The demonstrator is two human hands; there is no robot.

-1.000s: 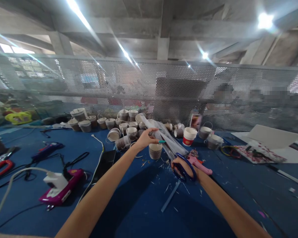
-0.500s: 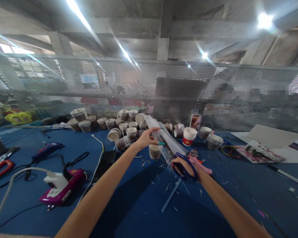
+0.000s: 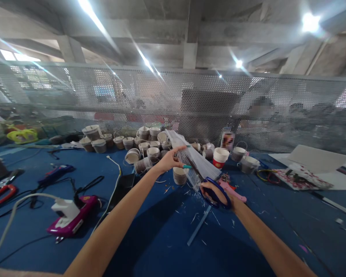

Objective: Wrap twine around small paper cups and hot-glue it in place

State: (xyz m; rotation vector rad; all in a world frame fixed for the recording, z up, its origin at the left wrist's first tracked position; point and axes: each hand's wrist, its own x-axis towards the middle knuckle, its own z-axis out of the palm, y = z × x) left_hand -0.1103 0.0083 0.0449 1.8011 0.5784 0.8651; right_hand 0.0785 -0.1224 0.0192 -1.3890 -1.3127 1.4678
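Note:
My left hand [image 3: 167, 161] reaches to the middle of the table, thumb and fingers closed on the edge of a white, sheer mesh cloth [image 3: 204, 163]. My right hand [image 3: 217, 191] is wrapped round the blue handles of a pair of scissors [image 3: 196, 171]. Their blades point up and left, lying along the mesh and partly covered by it. Below the cloth, between my hands, stands a small grey bucket [image 3: 179, 177]. A pink-handled tool [image 3: 232, 192] lies just behind my right hand. Thin white scraps are scattered on the blue table under the cloth.
Several small grey buckets [image 3: 128, 143] crowd the back of the table. A red-and-white paper cup [image 3: 220, 156] stands right of the mesh. At left lie a purple power strip [image 3: 70, 223] with cords and red-handled scissors [image 3: 5, 192]. A perforated metal screen [image 3: 150, 96] rises behind.
The mesh cloth has spread wider and flatter between my hands, showing more of the scissor blades along it. Both hands have barely moved.

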